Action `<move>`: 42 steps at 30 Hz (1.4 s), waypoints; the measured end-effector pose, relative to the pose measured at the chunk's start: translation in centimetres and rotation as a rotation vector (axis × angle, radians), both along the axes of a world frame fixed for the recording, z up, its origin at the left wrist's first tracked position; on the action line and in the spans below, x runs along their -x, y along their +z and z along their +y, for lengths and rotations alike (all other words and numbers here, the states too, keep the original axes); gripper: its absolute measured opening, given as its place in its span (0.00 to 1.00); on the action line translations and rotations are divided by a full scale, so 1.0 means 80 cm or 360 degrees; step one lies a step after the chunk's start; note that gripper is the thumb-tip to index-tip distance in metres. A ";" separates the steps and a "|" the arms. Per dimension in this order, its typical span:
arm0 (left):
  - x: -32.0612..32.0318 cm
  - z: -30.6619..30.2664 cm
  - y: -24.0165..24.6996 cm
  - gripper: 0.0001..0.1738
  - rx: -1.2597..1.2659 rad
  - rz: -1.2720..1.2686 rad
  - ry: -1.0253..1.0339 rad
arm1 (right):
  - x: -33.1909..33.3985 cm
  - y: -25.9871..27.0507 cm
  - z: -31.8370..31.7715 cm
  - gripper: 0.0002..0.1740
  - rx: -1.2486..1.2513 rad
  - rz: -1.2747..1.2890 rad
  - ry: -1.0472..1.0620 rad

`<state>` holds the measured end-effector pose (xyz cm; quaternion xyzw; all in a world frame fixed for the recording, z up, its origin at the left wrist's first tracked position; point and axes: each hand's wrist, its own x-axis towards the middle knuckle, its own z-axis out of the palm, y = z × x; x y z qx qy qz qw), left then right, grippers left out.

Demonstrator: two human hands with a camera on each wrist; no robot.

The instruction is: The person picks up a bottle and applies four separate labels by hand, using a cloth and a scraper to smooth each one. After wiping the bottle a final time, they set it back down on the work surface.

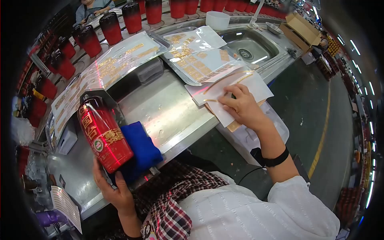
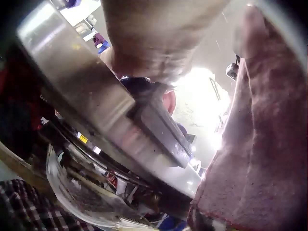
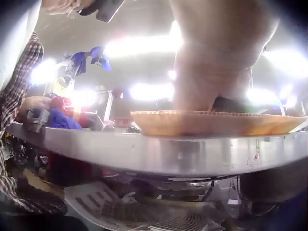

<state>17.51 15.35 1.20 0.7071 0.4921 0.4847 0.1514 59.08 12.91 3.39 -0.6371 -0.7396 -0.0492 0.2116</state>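
The left hand [image 1: 114, 192] is clasping the glossy red bottle [image 1: 105, 136] by its base while the right hand [image 1: 244, 108], grip unclear, is fingering white gold-printed sheets [image 1: 256, 86], so the bottle risks rolling off the steel bench [image 1: 168, 108].

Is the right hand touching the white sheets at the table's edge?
Touching. The head view shows the right hand lying on the white sheets, with its fingertips down on the paper and no gap visible.

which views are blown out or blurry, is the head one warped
Head view: fisheye-bent, dark corners, yet sharp on the red bottle. Left wrist view: blurry, with a blown-out patch beyond the steel table. Right wrist view: ceiling lights flare, right hand soft.
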 end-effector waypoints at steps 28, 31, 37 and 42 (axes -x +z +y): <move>0.007 0.009 0.036 0.29 -0.0591 0.0829 0.0141 | 0.080 0.034 0.010 0.04 -0.0038 0.0669 0.0277; 0.008 0.010 0.014 0.28 -0.0516 0.0654 0.0159 | 0.127 0.056 0.014 0.05 0.0027 0.0720 0.0452; 0.019 -0.008 0.016 0.29 -0.0207 0.0231 0.0060 | 0.198 0.086 0.024 0.07 0.0049 0.0678 0.0715; 0.000 -0.012 0.079 0.19 -0.0099 -0.0005 -0.0279 | 0.259 0.108 0.033 0.09 0.0049 0.0731 0.1027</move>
